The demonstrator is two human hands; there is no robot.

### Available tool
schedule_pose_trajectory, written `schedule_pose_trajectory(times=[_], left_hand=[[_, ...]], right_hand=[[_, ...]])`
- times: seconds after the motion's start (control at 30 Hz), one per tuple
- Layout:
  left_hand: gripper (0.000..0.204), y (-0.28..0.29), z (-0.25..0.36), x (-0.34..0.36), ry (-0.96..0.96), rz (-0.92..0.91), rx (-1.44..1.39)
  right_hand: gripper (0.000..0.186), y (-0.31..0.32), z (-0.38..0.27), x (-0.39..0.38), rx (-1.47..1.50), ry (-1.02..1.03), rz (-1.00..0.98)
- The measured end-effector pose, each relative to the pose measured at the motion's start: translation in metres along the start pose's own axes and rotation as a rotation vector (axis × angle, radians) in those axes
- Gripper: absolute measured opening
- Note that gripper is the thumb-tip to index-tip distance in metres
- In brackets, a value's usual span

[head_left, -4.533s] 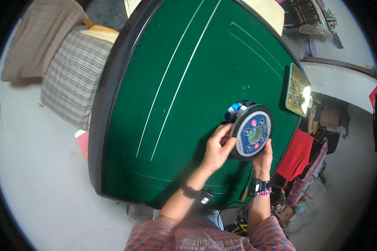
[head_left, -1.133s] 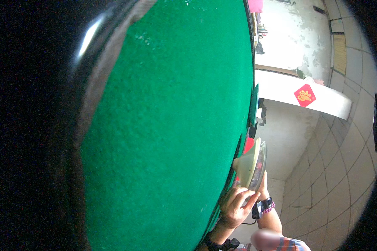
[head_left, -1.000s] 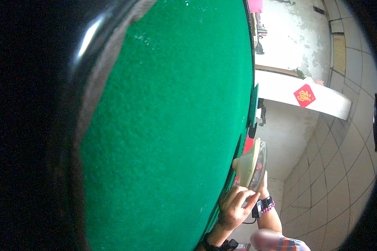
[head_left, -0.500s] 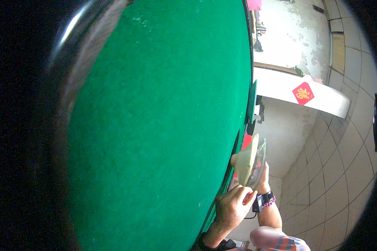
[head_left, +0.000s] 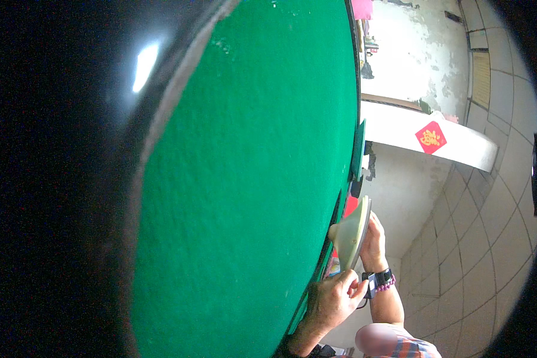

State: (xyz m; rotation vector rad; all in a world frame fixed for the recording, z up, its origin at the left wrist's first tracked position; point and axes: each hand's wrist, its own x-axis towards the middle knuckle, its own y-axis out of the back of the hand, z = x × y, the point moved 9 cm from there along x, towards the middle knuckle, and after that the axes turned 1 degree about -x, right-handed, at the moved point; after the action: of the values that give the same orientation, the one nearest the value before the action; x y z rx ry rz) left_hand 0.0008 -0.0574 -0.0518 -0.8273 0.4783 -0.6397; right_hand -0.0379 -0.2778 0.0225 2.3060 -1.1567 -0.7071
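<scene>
A pale yellow-green conical dish with a knob-like foot is tilted on its side at the right edge of the green surface. Against its wide rim lies a greyish, see-through cover, seen edge-on. My left hand has its fingers curled at the lower end of the dish's rim, closed on it. On the far side, my right hand presses its fingers along the cover; part of the palm is hidden. Around the right wrist are a black strapped device and a purple bead bracelet.
A broad green surface fills the middle, with a dark, blurred form along the left. Red items show behind the dish. At the right are a tiled floor and a white panel with a red diamond-shaped paper.
The clear cover stood apart from the dish's rim before; now both lie close together. My right hand's fingers show more on the cover's outer side. The view has shifted slightly.
</scene>
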Motion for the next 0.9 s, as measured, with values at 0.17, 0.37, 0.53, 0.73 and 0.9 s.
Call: schedule_pose_trajectory(times=[0.17,0.37,0.53,0.73,0.9], left_hand=[[0.025,-0.010,0.000,-0.010,-0.016,-0.066,-0.036],[0.027,-0.018,-0.002,-0.019,-0.028,-0.120,-0.052],[0.027,-0.021,-0.009,-0.024,-0.010,-0.125,-0.057],[0.029,-0.027,-0.020,-0.029,0.006,-0.148,-0.032],[0.032,-0.030,-0.028,-0.033,0.042,-0.159,-0.013]], right_hand=[[0.033,-0.008,0.001,-0.008,0.036,-0.112,-0.001],[0.034,0.002,0.008,-0.010,0.026,-0.128,-0.007],[0.034,-0.008,0.000,-0.015,-0.022,-0.102,-0.019],[0.031,-0.009,-0.011,-0.011,-0.084,0.048,-0.067],[0.027,-0.015,-0.019,-0.010,-0.139,0.078,-0.034]])
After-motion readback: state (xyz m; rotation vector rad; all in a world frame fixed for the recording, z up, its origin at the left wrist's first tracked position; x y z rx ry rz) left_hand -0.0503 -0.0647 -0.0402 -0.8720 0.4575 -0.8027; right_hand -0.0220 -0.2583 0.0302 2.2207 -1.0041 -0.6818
